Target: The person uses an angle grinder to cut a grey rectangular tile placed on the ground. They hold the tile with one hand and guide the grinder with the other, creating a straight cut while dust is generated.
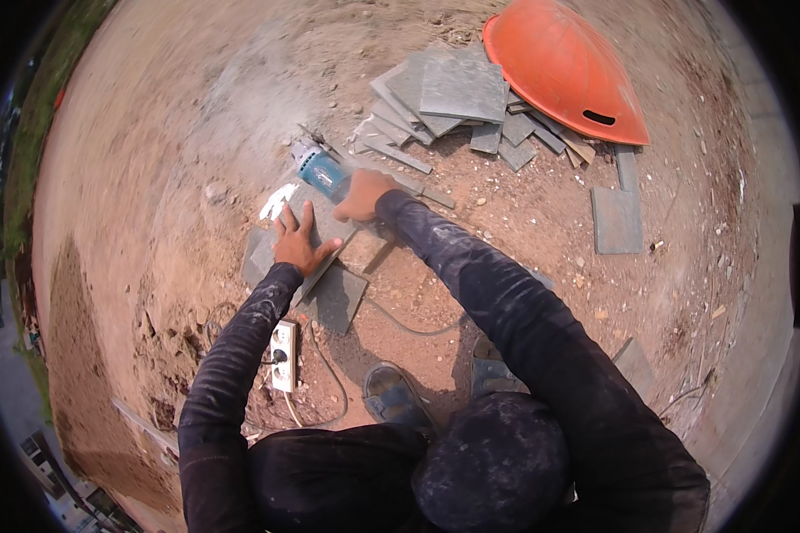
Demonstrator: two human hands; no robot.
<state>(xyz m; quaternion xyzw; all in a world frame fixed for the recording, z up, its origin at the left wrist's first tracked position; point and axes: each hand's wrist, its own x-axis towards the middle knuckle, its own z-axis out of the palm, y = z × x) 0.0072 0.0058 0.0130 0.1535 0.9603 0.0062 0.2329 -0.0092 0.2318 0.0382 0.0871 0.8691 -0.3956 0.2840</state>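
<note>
Head view: the right hand point(364, 195) is curled firmly around the rear body of a blue angle grinder point(322, 173), its knuckles up and its wrist nearly in line with the forearm. That dark-sleeved arm runs long and almost straight, slanting up from lower right to the grinder. The left hand point(304, 244) grasps nothing; it lies palm down with fingers fanned on a grey tile point(326, 227), just nearer the person than the grinder. Its fingers point away from the body, the thumb juts rightward, and the left forearm rises steeply from the lower left. The grinder's head is over the far edge of this tile; whether its disc touches is hidden.

A haze of pale dust point(249, 98) hangs beyond the grinder. Another tile point(336, 300) lies nearer the person than it, partly under the held one. To the grinder's far right sit a heap of tiles point(462, 89) and, past that, an orange tub point(564, 75). Well below the grinder are a white socket strip point(284, 357) and a sandalled foot point(393, 395).
</note>
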